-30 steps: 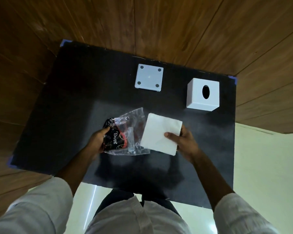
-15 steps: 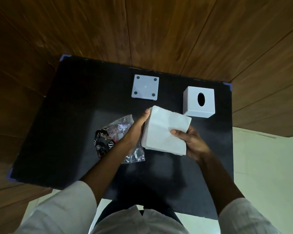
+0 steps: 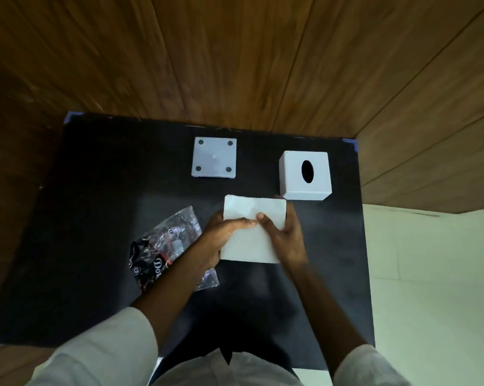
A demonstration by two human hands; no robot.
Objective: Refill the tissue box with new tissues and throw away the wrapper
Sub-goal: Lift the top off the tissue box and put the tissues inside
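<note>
In the head view, a matte black table top (image 3: pixel 96 218) with blue tape at its corners stands against brown wooden planks (image 3: pixel 235 51) with long grain lines. Both hands hold a soft white stack of tissues (image 3: pixel 252 240), a thick rectangular block with a creased top sheet: the left hand (image 3: pixel 221 235) grips its left edge with the thumb on top, and the right hand (image 3: pixel 285 238) closes on its right side, the thumb pressing near the middle. The stack is above the table, just in front of the white cube-shaped tissue box (image 3: pixel 304 176) (it has a dark oval opening on top). Left of the box lies its flat square base (image 3: pixel 214 157), with four dark round pads. The crinkled wrapper (image 3: pixel 162 252), clear plastic with black print, lies on the table partly under the left forearm.
</note>
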